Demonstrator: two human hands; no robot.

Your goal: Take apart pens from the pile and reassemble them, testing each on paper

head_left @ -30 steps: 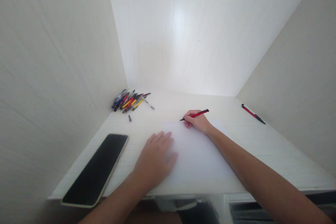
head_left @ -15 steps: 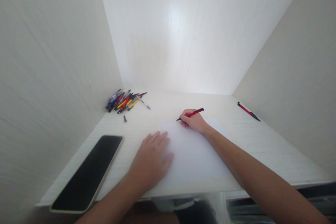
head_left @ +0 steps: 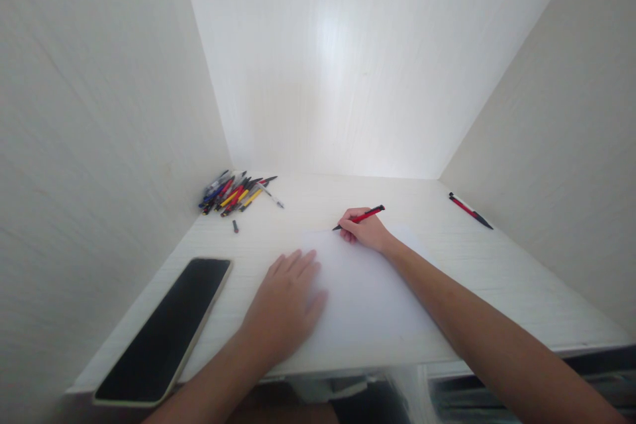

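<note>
A white sheet of paper (head_left: 368,291) lies on the pale desk in front of me. My left hand (head_left: 285,305) rests flat on the sheet's left edge, fingers stretched out. My right hand (head_left: 365,230) is closed around a red pen (head_left: 358,216) with a black tip. The pen's tip touches the paper near its far left corner.
A pile of several coloured pens (head_left: 236,191) lies at the back left, with a small dark cap (head_left: 235,226) just in front of it. A dark phone (head_left: 166,331) lies face up at the front left. Another red and black pen (head_left: 470,209) lies at the back right. Walls enclose the desk (head_left: 497,265) on three sides.
The view has shifted slightly, so everything sits a little further left. My right hand with the pen has stayed at the paper's far corner and my left hand stays flat.
</note>
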